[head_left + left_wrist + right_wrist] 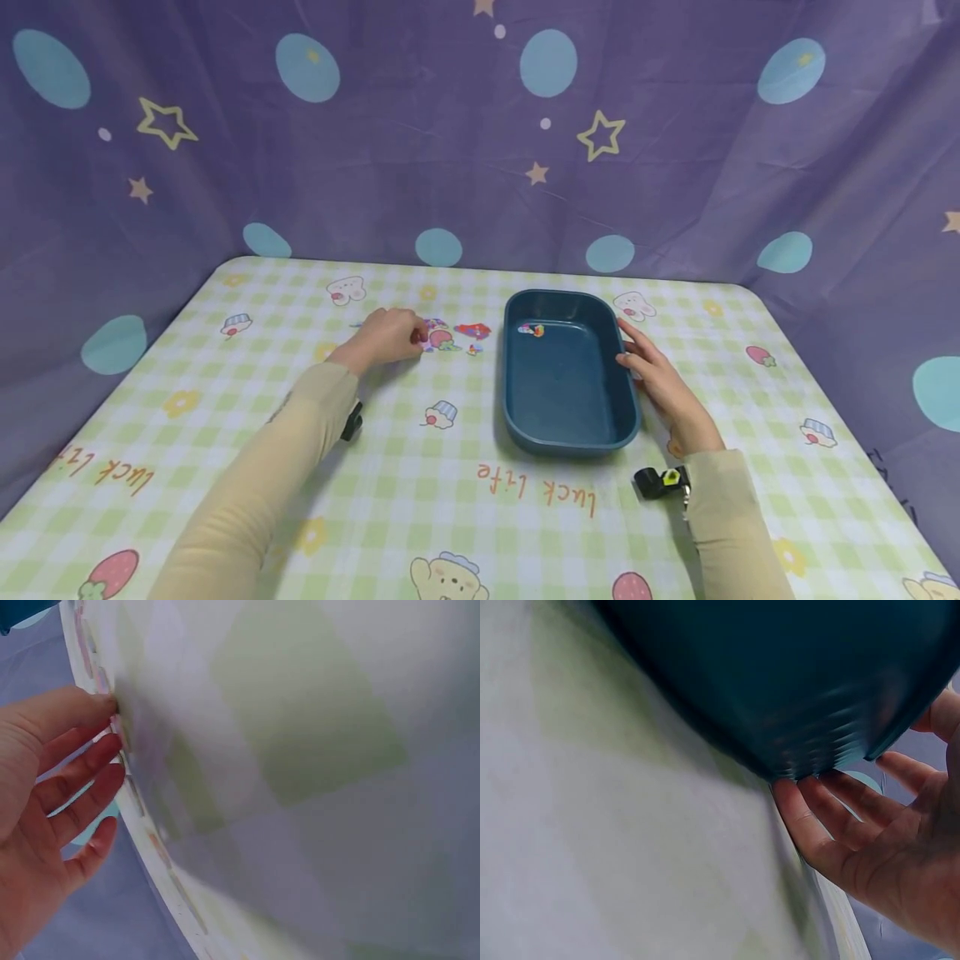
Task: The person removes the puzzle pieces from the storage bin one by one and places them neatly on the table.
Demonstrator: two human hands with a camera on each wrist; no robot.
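Observation:
In the head view, a dark blue rectangular plastic bin with rounded corners stands on the table. A small colourful flat piece lies inside near its far left end. My right hand holds the bin's right side, thumb at the rim and fingertips against the outer wall. Left of the bin, my left hand reaches down to a cluster of small colourful flat pieces. Its thumb and fingertips touch the table surface; whether a piece is between them is hidden. A red piece lies between cluster and bin.
A green-and-white checked cloth printed with fruit, flowers and cupcakes covers the table. Behind the table hangs a purple curtain with stars and ovals. A small black device is worn at the right wrist, another at the left.

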